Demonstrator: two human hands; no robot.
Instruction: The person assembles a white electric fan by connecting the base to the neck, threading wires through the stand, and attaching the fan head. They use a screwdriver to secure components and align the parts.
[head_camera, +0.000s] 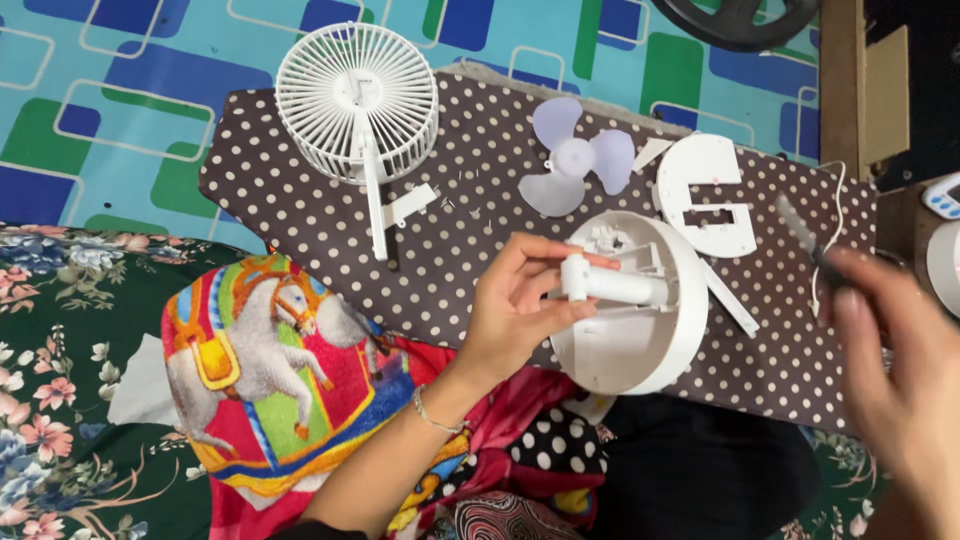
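Observation:
My left hand (515, 300) grips a white cylindrical stem (610, 283) that sticks out of a round white fan base (650, 340), tilted on its side over the polka-dot cloth (470, 250). At the right edge my right hand (895, 375) is blurred; it holds a thin dark tool (800, 235) whose tip points up and left. Behind the base lie a pale lilac three-blade propeller (575, 165) and a flat white cover plate (705, 190) with cut-outs.
A white fan grille (355, 100) with its stand lies at the back left of the cloth. A white strip (728, 297) sits beside the base. A horse-print fabric (275, 370) covers my lap. A white device (945, 230) stands at the far right.

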